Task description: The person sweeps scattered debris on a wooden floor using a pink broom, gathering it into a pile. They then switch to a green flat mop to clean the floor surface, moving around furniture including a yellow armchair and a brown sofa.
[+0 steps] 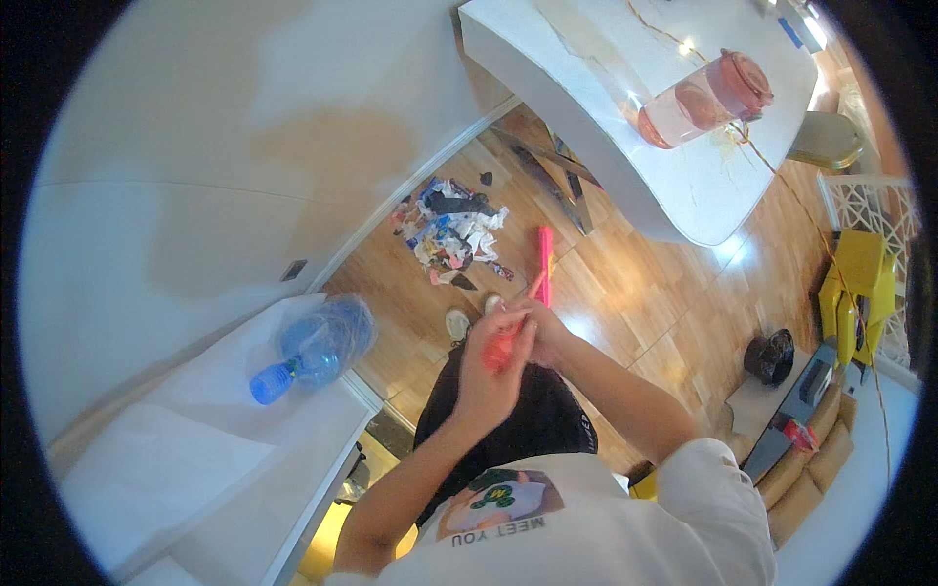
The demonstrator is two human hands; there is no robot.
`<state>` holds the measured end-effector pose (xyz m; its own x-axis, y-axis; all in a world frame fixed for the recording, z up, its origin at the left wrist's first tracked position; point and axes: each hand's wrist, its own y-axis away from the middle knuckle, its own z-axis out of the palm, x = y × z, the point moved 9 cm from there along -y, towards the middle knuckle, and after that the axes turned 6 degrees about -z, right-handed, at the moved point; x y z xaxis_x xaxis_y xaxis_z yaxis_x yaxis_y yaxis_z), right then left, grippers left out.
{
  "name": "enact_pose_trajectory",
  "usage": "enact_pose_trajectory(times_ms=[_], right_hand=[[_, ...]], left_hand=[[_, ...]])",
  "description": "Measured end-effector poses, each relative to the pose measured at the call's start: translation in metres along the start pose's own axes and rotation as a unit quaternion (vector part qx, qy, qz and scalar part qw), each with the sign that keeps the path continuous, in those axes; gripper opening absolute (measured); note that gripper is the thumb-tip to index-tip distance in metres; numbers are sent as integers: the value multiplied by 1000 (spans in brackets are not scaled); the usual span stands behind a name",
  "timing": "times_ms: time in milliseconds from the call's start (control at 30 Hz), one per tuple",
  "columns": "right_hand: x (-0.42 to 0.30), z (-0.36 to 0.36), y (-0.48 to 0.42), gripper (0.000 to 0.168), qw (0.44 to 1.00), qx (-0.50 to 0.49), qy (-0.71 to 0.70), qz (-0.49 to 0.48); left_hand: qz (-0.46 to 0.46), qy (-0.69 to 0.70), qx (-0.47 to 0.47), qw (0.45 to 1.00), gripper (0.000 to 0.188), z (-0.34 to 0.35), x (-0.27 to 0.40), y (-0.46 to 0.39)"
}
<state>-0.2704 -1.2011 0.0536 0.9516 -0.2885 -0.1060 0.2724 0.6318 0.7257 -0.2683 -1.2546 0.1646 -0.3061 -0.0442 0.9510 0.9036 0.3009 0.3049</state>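
In front of my body, my left hand (492, 373) and my right hand (546, 333) come together around a blurred red-pink handle (502, 348). Part of the handle shows between the left fingers; the right hand is partly hidden behind the left. Below the hands, a long pink head (545, 267), apparently of a broom, rests on the wood floor beside my shoes. How handle and head join is hidden by the hands. Ahead and to the left of that head lies a pile of litter (454, 227) with crumpled paper, wrappers and dark scraps.
A white-topped table (579, 95) bears a pink-lidded clear jug (703, 99). At left, a large blue water bottle (322, 344) stands on a white-covered cabinet (183, 425). Yellow chairs (857, 293), a black bag (769, 357) and a tan sofa (813, 469) are at right.
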Motion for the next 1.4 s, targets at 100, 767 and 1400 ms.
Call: enact_pose_trajectory(times_ms=[100,767,1400], right_hand=[[19,-81,-90,10,997,63,-16,37],[7,152,-117,18,969,-83,-230,-12],[83,151,-78,27,984,54,-118,-122]], left_hand=[[-67,-19,60,996,15,-22,14,-17],[14,-269,40,962,8,-92,168,-41],[97,-281,-69,952,36,-191,160,33]])
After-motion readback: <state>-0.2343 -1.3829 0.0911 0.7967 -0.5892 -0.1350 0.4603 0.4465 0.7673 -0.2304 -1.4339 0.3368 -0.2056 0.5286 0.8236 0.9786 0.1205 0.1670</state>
